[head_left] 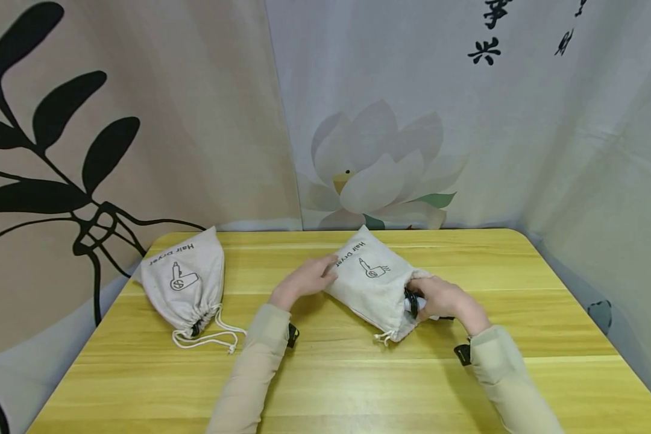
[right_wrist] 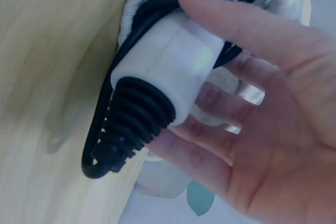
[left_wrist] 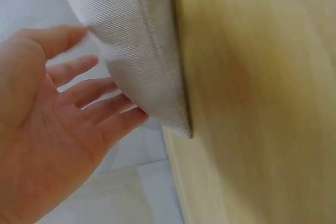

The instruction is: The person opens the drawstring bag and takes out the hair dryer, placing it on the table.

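A white drawstring bag [head_left: 370, 271] printed "Hair Dryer" lies in the middle of the table, its mouth toward the right. From that mouth juts the white handle of a hair dryer [right_wrist: 165, 51], with a black cord [right_wrist: 144, 17] wound round it and a ribbed black cord sleeve at the end. My right hand [head_left: 443, 302] grips this handle, thumb over the cord and fingers round the far side. The dryer's head is hidden in the bag. At the bag's closed end, my left hand [head_left: 310, 277] touches the cloth with loosely bent fingers [left_wrist: 107, 121].
A second "Hair Dryer" bag [head_left: 187, 280] lies at the table's left edge, its white drawstrings [head_left: 208, 340] trailing toward the front. The wooden table [head_left: 385, 392] ends at a printed curtain [head_left: 222, 120] behind.
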